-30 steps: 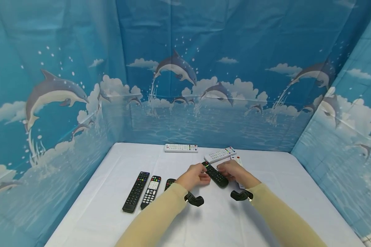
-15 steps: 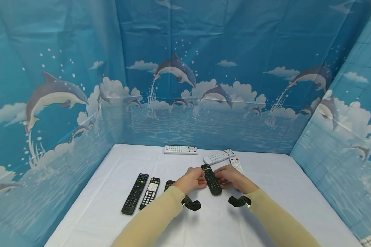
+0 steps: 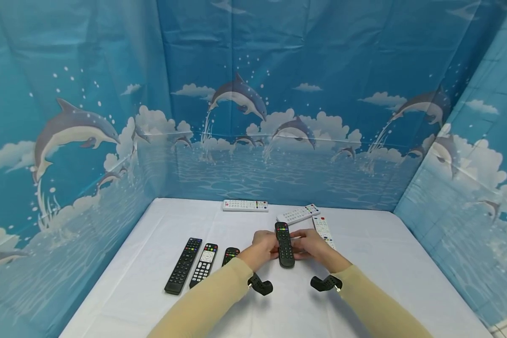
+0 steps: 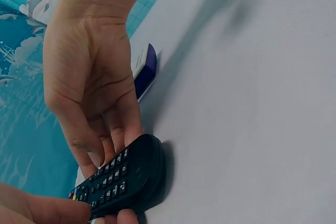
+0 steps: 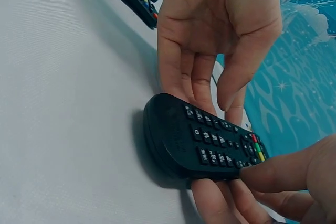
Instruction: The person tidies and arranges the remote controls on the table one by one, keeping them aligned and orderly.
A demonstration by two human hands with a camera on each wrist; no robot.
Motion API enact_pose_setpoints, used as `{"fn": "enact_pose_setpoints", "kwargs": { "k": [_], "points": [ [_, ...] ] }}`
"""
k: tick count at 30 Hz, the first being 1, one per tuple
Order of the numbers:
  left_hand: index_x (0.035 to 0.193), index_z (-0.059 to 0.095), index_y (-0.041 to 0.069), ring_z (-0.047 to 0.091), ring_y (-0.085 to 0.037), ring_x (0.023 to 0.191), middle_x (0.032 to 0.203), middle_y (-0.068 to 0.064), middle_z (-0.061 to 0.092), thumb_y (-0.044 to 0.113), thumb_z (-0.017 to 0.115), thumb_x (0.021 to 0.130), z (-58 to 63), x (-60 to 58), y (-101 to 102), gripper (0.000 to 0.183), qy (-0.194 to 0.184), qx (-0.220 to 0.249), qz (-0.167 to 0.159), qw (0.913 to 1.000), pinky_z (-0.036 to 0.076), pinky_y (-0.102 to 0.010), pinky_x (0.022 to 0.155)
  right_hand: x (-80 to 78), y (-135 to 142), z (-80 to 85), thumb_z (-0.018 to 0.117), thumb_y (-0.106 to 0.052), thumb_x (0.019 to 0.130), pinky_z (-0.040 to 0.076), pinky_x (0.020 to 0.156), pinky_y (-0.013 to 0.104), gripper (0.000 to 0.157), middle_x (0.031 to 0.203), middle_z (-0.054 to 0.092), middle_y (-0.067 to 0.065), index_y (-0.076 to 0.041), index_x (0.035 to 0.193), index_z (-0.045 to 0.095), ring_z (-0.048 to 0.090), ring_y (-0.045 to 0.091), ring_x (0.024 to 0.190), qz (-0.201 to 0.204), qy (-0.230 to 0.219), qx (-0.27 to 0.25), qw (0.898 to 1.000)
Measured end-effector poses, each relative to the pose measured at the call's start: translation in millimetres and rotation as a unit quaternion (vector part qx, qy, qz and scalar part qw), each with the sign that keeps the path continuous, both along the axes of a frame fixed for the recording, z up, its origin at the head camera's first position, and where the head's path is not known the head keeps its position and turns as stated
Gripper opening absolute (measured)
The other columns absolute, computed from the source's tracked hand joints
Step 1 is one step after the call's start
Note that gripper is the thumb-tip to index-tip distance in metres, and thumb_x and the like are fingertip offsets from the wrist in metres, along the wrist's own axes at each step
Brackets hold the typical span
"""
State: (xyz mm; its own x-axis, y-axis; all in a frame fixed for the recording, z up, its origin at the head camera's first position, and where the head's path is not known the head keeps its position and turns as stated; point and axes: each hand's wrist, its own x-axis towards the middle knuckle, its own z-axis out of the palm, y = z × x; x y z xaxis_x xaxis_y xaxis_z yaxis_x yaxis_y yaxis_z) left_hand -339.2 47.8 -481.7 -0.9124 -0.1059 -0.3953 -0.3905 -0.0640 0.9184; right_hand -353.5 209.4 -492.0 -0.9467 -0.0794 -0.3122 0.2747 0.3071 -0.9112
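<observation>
A black remote control (image 3: 285, 246) with coloured buttons at its far end lies between both hands. My left hand (image 3: 264, 245) holds its left edge; in the left wrist view the thumb (image 4: 55, 209) is along the side and fingertips show beneath. From the other side my right hand (image 3: 310, 244) grips the remote, with its thumb (image 5: 278, 172) at the edge and fingers curled under. The wrist views show the remote's near end low over the white cloth, with a shadow beside it. Beyond the right hand lies a white remote (image 3: 322, 231).
Two more white remotes, one at the back (image 3: 245, 205) and one angled (image 3: 298, 214), lie on the white table (image 3: 363, 272). To the left are a long black remote (image 3: 183, 266), a black-and-white one (image 3: 204, 264) and a black one (image 3: 230, 254) partly behind the left sleeve. Dolphin-print curtains enclose the table.
The black remote has turned from a slant to nearly straight, pointing away from me, and shifted slightly left. Both hands moved with it; the right hand has uncovered more of the white remote behind.
</observation>
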Motion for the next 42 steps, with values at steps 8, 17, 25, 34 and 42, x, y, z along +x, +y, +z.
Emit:
{"fn": "enact_pose_setpoints", "kwargs": {
  "k": [8,17,25,34,42],
  "points": [
    [0.114,0.07,0.003,0.06,-0.016,0.063,0.078,-0.012,0.067,-0.019,0.056,0.079,-6.3,5.4,-7,0.044,0.017,0.016,0.002,0.9997,0.058,-0.034,0.062,5.6,-4,-6.3,0.059,0.003,0.089,0.062,0.067,0.038,0.045,0.096,0.07,0.017,0.002,0.134,0.058,0.069,0.022,0.08,-0.018,0.01,-0.001,1.0],
    [0.115,0.072,0.005,0.063,-0.017,0.068,0.085,-0.011,0.068,-0.018,0.058,0.079,-1.2,8.8,-20,0.045,0.021,0.016,-0.013,0.9996,0.059,-0.033,0.063,14.1,-10,1.7,0.062,0.002,0.088,0.062,0.071,0.042,0.041,0.102,0.069,0.018,0.001,0.13,0.061,0.07,0.024,0.086,-0.02,0.026,-0.032,0.999],
    [0.111,0.075,0.003,0.064,-0.018,0.07,0.085,-0.012,0.069,-0.015,0.061,0.081,7.1,15.3,-32,0.038,0.05,-0.006,-0.031,0.9983,0.059,-0.031,0.062,22.3,-17,10.8,0.063,0.002,0.087,0.062,0.07,0.04,0.045,0.103,0.069,0.019,0.001,0.132,0.06,0.071,0.026,0.089,-0.017,0.038,-0.055,0.998],
    [0.11,0.075,0.003,0.066,-0.021,0.076,0.093,-0.015,0.069,-0.014,0.063,0.081,16.2,24.8,-55,0.036,0.051,0.004,-0.05,0.9974,0.06,-0.032,0.065,35.7,-33,22.2,0.059,0.003,0.086,0.061,0.075,0.043,0.054,0.104,0.068,0.021,0.0,0.14,0.052,0.07,0.029,0.09,0.002,0.041,-0.078,0.996],
    [0.116,0.072,0.001,0.068,-0.024,0.082,0.098,-0.017,0.067,-0.008,0.059,0.085,25.0,30.3,-78,0.035,0.04,0.011,-0.081,0.9958,0.061,-0.033,0.07,46.6,-48,27.8,0.055,-0.006,0.095,0.061,0.076,0.044,0.048,0.11,0.065,0.023,0.0,0.142,0.049,0.069,0.03,0.09,0.009,0.013,-0.109,0.994]
  ]
}}
